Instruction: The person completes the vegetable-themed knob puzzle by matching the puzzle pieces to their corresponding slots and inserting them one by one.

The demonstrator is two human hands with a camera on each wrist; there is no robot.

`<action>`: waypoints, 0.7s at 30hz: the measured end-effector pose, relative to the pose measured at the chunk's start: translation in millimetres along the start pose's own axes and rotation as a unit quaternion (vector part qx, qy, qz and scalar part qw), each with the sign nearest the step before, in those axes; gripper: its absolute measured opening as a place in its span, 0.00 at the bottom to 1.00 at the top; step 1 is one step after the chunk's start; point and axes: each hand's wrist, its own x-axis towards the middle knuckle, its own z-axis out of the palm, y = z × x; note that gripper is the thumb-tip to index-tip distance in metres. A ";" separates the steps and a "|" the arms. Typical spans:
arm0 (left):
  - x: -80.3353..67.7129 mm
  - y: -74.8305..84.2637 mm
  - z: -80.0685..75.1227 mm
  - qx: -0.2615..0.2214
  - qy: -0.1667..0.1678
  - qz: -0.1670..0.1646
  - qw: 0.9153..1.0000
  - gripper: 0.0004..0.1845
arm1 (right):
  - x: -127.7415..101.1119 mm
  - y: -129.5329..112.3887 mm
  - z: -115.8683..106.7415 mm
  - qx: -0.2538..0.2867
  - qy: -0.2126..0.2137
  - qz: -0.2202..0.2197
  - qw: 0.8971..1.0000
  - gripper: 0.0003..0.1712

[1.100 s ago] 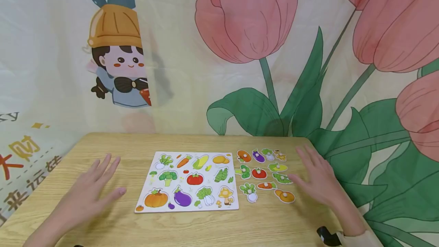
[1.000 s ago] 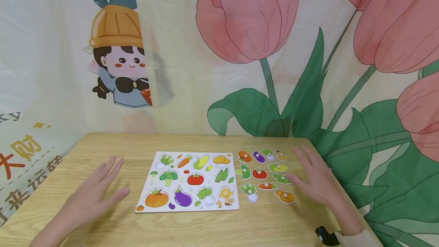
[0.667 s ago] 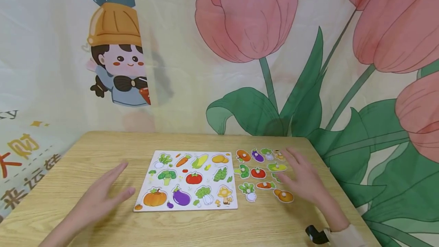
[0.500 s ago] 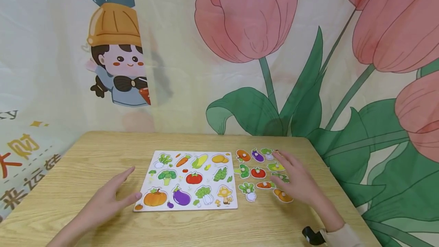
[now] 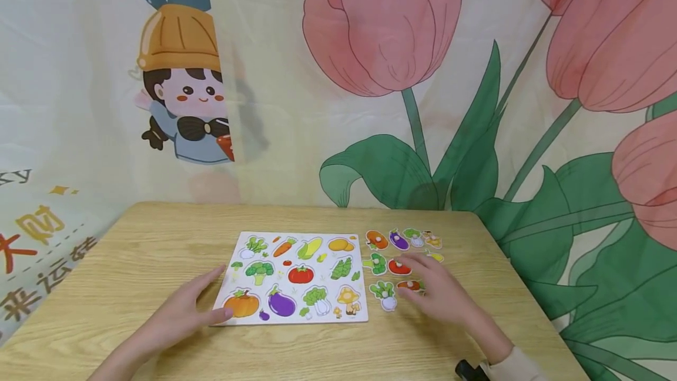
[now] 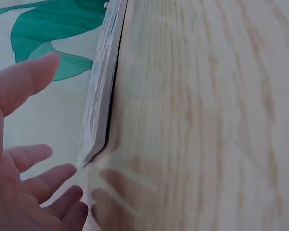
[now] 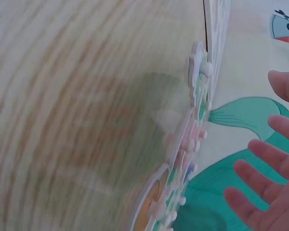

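A white vegetable puzzle board [image 5: 324, 279] lies flat on the table. My left hand [image 5: 177, 313], fingers spread, is at its near left corner, the thumb overlapping the pictured pumpkin in the head view. Right of the board lie knobbed puzzle pieces: a pumpkin [image 5: 376, 241], an eggplant [image 5: 399, 241], a broccoli [image 5: 378, 264], a radish [image 5: 388, 303] and others. Over the near right pieces hovers my right hand [image 5: 441, 293], fingers apart, holding nothing. It partly covers the tomato piece [image 5: 395, 266] and carrot piece [image 5: 405, 285]; the pea and potato pieces are hidden beneath it.
The wooden table [image 5: 296, 354] reaches back to a printed cloth backdrop [image 5: 280, 104] with tulips and a cartoon child. A mushroom piece [image 5: 433, 240] and a bok choy piece [image 5: 414, 236] lie in the far row. A black band [image 5: 468, 371] shows by the right sleeve.
My left hand has moved right to the board's edge. The right hand has come left and nearer, now covering the pea and potato pieces and uncovering the mushroom. Board and visible pieces stay put.
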 end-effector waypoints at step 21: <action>0.8 -16.8 2.6 -0.006 0.001 0.045 0.999 0.52 | 2.3 -4.0 11.8 0.049 -0.085 0.013 0.995 0.31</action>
